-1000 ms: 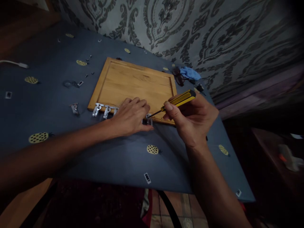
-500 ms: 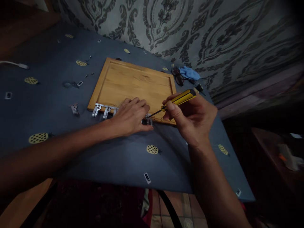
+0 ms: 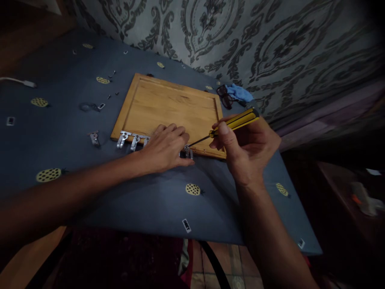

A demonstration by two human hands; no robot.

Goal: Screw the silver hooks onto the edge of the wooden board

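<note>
Reaching in low from the near left, across a blue-grey tabletop point(image 3: 144, 204) printed with yellow pineapples, a bare forearm lies almost level and ends in the left hand point(image 3: 167, 145). That hand is palm down on the panel's near edge, knuckles arched, fingers bent together and thumb stretched to the right; whether it grips anything underneath cannot be seen. From the near right the other forearm rises steeply to the right hand point(image 3: 245, 150), well clear of the tabletop and apart from the left one. Its thumb and curled fingers are clamped on the yellow-and-black handle of a slim screwdriver point(image 3: 234, 122), whose dark shaft slopes down to the left. The tip reaches a silver metal hinge point(image 3: 187, 149) beside the left fingers; its exact contact is too small to make out.

More silver hinges point(image 3: 136, 140) line the same edge, left of the hand. The honey-brown rectangular wooden panel point(image 3: 168, 102) lies flat mid-table, a raised border framing its shallow recess, the left hand overlapping its near side. A loose metal hinge point(image 3: 94, 138) rests to the left, with small screws point(image 3: 109, 96) farther back. At the far right, dark-framed glasses point(image 3: 227, 101) sit against a crumpled bright-blue cloth point(image 3: 240, 93), near the grey damask-patterned wall point(image 3: 180, 28).
</note>
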